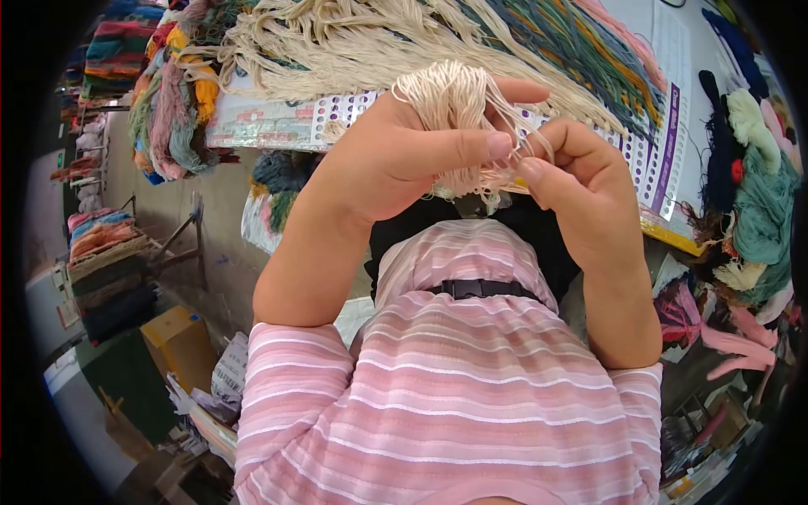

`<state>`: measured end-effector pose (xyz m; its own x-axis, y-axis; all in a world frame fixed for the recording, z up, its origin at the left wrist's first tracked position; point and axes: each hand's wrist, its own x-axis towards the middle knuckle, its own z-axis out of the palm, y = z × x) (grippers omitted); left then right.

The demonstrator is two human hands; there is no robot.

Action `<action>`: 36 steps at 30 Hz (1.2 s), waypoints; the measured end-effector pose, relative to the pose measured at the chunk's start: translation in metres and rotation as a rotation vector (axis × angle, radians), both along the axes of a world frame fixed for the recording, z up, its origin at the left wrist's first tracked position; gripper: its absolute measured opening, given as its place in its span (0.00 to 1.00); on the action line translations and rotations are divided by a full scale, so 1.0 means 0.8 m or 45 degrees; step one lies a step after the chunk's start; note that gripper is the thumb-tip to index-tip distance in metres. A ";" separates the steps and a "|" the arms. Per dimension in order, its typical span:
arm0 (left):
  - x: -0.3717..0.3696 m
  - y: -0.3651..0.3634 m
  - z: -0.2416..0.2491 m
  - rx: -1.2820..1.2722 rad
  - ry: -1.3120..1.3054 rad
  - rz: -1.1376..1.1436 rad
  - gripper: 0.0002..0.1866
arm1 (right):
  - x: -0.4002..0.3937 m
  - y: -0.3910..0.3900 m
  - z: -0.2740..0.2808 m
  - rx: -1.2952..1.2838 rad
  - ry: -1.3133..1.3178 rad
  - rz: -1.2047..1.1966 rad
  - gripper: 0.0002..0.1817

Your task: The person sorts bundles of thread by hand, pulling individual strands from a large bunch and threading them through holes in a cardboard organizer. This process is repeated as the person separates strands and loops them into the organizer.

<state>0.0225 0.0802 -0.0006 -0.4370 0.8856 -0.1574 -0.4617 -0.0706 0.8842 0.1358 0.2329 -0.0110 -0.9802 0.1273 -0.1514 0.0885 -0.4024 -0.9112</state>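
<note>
A bundle of cream thread (450, 97) is looped over my left hand (404, 151), between the thumb and the fingers, with its lower end hanging below. My right hand (581, 164) is beside it, thumb and index finger pinched on strands at the bundle's right side. The two hands nearly touch at their fingertips. Behind them, long cream yarn (295, 50) lies spread across the table, next to green, blue and orange strands (539, 42).
The table edge (252, 135) runs just beyond my hands, with a punched card (665, 160) at the right. Colored skeins hang at the left (172, 109) and right (762, 202). A cardboard box (178, 341) stands on the floor at lower left.
</note>
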 end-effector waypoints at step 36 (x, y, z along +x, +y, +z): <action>-0.014 -0.001 -0.004 0.098 -0.113 -0.020 0.24 | -0.016 0.002 0.000 0.266 -0.066 0.048 0.05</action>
